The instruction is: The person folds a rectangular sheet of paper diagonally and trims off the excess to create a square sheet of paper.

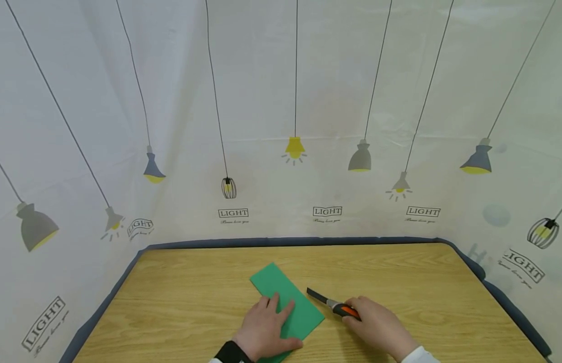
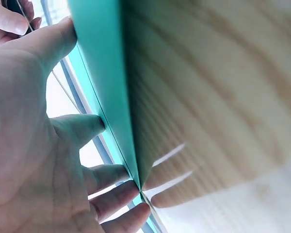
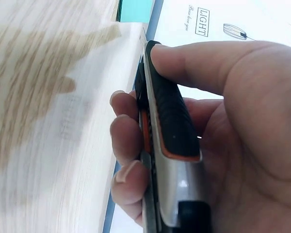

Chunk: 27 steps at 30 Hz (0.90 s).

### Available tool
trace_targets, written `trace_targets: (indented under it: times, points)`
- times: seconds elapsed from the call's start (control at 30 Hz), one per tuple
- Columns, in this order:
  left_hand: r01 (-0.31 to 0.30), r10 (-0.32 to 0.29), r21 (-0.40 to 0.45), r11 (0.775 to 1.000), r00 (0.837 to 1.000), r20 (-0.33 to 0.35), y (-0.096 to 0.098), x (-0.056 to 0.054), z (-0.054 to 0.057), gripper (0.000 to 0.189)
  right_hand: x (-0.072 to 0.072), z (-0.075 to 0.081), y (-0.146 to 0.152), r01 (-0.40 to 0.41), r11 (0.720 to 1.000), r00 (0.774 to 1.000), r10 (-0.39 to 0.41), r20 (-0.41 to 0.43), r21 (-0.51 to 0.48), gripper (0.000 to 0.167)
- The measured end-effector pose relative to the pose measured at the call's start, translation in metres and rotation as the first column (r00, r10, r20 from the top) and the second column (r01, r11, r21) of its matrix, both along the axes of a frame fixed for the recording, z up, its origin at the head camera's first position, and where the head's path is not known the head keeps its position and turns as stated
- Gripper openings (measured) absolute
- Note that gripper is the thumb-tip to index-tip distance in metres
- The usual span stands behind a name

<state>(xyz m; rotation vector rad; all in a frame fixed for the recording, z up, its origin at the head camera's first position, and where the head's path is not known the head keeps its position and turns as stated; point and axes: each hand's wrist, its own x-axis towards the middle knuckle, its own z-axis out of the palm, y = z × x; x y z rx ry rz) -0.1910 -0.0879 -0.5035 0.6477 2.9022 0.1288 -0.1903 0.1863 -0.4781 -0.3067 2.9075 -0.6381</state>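
Observation:
A green rectangular piece [image 1: 303, 312], which looks like paper or card, lies slantwise on the wooden table. My left hand [image 1: 265, 327] rests on it with fingers spread and thumb near its lower right edge. In the left wrist view the fingers lie along the green piece [image 2: 99, 48], whose side edge faces the camera. Just to its right, my right hand [image 1: 378, 325] grips a utility knife [image 1: 337, 306] with an orange and black handle. The knife's dark blade points up and left, apart from the green piece. In the right wrist view the thumb presses on the knife's black grip [image 3: 169, 107].
The wooden tabletop [image 1: 181, 302] spreads around both hands, with a dark blue edge [image 1: 263, 242] along its back and sides. A white curtain-like sheet [image 1: 263, 101] printed with hanging lamps stands behind and beside the table. A black band [image 1: 232, 353] circles the left wrist.

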Motion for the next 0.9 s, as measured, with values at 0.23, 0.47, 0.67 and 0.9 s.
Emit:
trace_targets:
  times: [0.23, 0.47, 0.67, 0.9]
  points:
    - [0.001, -0.001, -0.014, 1.000, 1.000, -0.027, 0.0017, 0.0021, -0.0003, 0.082, 0.0002, -0.0011, 0.0004, 0.002, 1.000, 1.000, -0.002, 0.028, -0.010, 0.027]
    - [-0.004, 0.003, -0.020, 1.000, 0.999, -0.050, 0.0027, 0.0031, 0.0005, 0.081, 0.0002, -0.0020, 0.0010, -0.001, 1.000, 1.000, 0.002, 0.030, -0.017, 0.028]
    - [0.001, -0.002, -0.014, 1.000, 0.998, -0.066, 0.0022, 0.0027, 0.0004, 0.080, -0.0013, -0.0027, 0.0009, -0.004, 1.000, 0.999, 0.004, 0.044, -0.012, 0.029]
    - [-0.001, 0.000, -0.008, 1.000, 0.998, -0.063, 0.0023, 0.0018, 0.0002, 0.080, -0.0025, -0.0024, 0.0012, -0.008, 1.000, 0.999, 0.009, 0.053, -0.010, 0.032]
